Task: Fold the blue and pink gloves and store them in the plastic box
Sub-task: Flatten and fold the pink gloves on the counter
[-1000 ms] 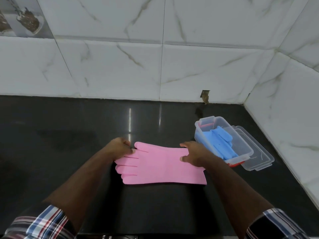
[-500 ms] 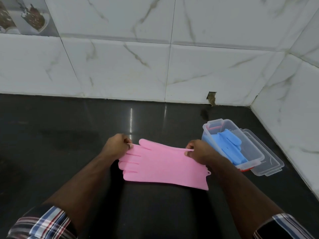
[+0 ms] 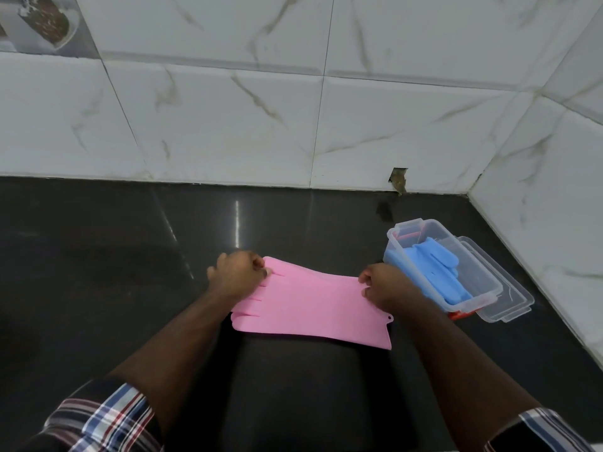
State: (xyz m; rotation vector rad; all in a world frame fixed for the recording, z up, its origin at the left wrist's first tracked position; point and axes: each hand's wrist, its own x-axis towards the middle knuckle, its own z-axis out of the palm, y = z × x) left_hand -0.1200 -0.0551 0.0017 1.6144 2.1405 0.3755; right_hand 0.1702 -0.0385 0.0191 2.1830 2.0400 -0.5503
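Observation:
A pink glove [image 3: 310, 303] is stretched out between my hands over the black counter, fingers to the left, cuff to the right. My left hand [image 3: 236, 274] pinches its far edge near the thumb. My right hand [image 3: 383, 283] pinches the far edge at the cuff end. The far edge is raised and the near edge hangs toward the counter. A folded blue glove [image 3: 439, 272] lies inside the clear plastic box [image 3: 489, 288] just right of my right hand.
The box's clear lid [image 3: 509, 303] lies under and beside the box on its right. White marble-look tiled walls [image 3: 326, 125] close the back and right side of the black counter [image 3: 130, 256]. A chipped hole [image 3: 398, 181] sits at the wall base.
Both hands went from pressing the pink glove flat to pinching its far edge and lifting it off the counter. The view shifted slightly.

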